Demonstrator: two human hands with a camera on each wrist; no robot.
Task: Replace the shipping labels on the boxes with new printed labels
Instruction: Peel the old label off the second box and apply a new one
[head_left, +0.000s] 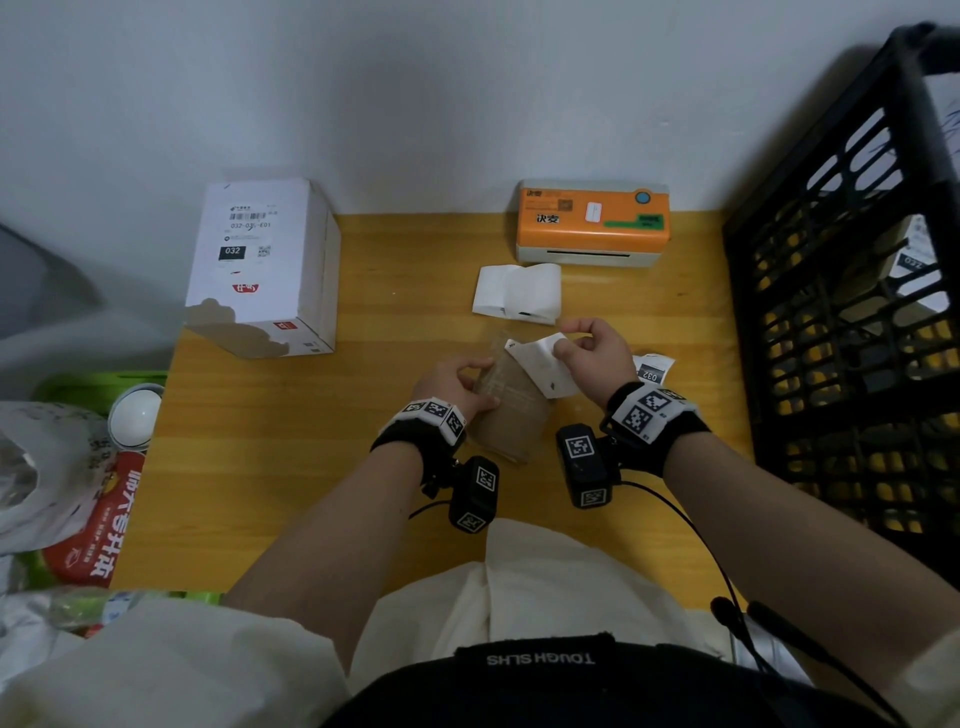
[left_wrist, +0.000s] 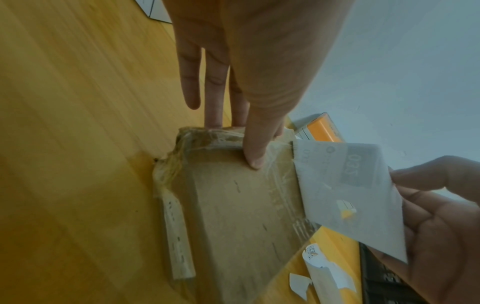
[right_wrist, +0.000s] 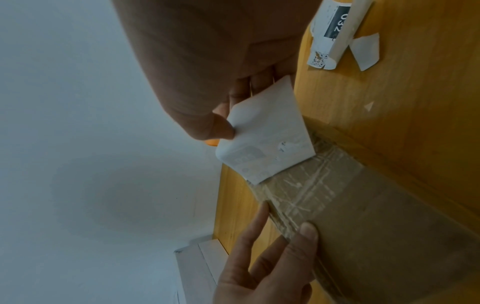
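Note:
A flat brown cardboard box (head_left: 511, 410) wrapped in clear tape lies on the wooden table in front of me. My left hand (head_left: 470, 382) steadies its left end, thumb (left_wrist: 255, 160) on top and fingers down the side. My right hand (head_left: 563, 343) pinches a white shipping label (head_left: 540, 366) between thumb and fingers. The label (left_wrist: 345, 195) is lifted off the box top (left_wrist: 233, 216), and only its lower edge (right_wrist: 280, 166) still meets the taped cardboard (right_wrist: 376, 216). Grey print shows through its blank back.
An orange label printer (head_left: 592, 223) stands at the back by the wall, with curled white papers (head_left: 519, 293) before it. A white labelled box (head_left: 260, 265) sits back left. A crumpled label marked 032 (head_left: 652, 369) lies right of my hand. A black crate (head_left: 841, 312) fills the right side.

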